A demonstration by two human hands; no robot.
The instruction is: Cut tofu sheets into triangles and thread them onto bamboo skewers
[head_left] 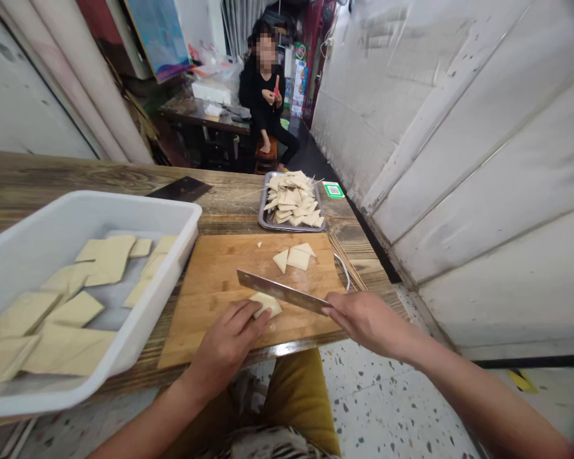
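**Pale slice held down on the board while a cleaver is gripped beside it**

A pale slice (268, 300) is pinned flat on the near part of a wooden cutting board (215, 280) by the fingertips and thumb of the left hand (227, 338). A cleaver (282, 291) is gripped by the right hand (363, 315), whose fingers are closed round its handle. The blade is pointed leftward across the board, over the far edge of the slice; whether the two are touching cannot be told.

Beyond the blade, a few cut pieces (298, 258) are grouped on the board, the triangular ones set against a four-sided one, and a small crumb (259, 245) is seen farther left. At the left, wide pale sheets (112, 258) are spread, partly overlapping, in a white plastic tub (172, 277). Past the board's far edge, a metal tray (263, 221) is heaped with pale skewered pieces (291, 201). Thin sticks (349, 264) are laid by the board's right end, next to a white loop handle (347, 273). A green-bordered code card (333, 190) is placed to the right of the tray, and a dark flat object (184, 189) is seen behind the tub. All of this is supported by a wooden table (229, 194). In the background, a seated person (256, 86) is shown with a red item (277, 91) in hand.
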